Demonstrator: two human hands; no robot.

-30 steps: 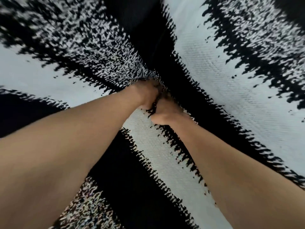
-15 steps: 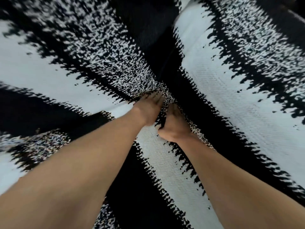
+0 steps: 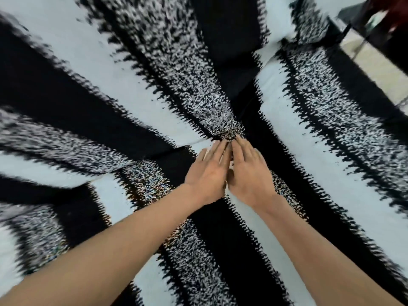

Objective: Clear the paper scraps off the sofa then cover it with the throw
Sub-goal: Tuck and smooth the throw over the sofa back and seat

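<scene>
Head view, read left to right. The black-and-white striped throw (image 3: 92,69) fills nearly the whole field, lying in broad folds that converge on a central crease (image 3: 229,131). The sofa beneath it is entirely hidden, and no paper scraps show. The left hand (image 3: 207,173) lies flat on the cloth just below the crease, fingers straight and together, holding nothing. The right hand (image 3: 249,173) lies just beside it in the same attitude, index fingers almost touching, fingertips at the edge of the gathered fabric.

Half a second earlier both hands were pushed down into that crease, fingers buried in the cloth; they have since come out and flattened on top. This suggests that the tuck at this point is made and smoothing is in hand — a late stage of the covering step.

At the upper right corner a strip of pale floor (image 3: 379,69) shows past the throw's edge; dark, blurred objects there cannot be identified.
</scene>
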